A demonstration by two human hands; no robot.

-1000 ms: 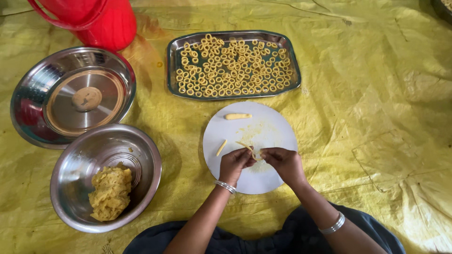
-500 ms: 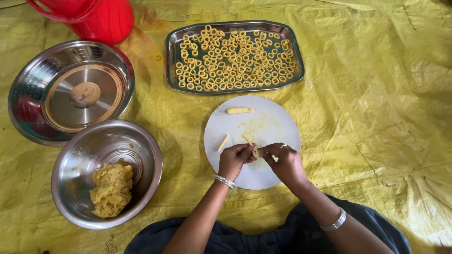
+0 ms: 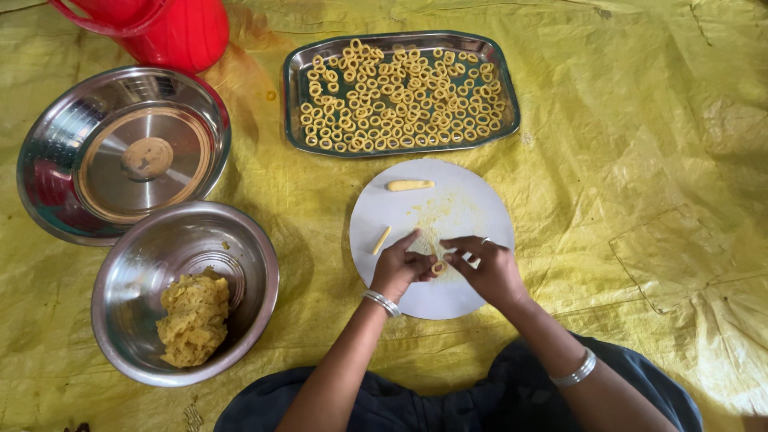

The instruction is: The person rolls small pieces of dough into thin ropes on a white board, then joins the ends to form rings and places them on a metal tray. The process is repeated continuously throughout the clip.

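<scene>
Hands, left hand and right hand, pinch dough ring over white board.

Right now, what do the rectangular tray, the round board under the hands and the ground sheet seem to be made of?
Rectangular tray: polished metal, likely stainless steel, with a mirror-like rim. Round board: white, matte and smooth, probably plastic, though painted wood is possible. Ground sheet: yellow, creased and faintly glossy with a fine weave, most likely a woven plastic tarpaulin.
</scene>
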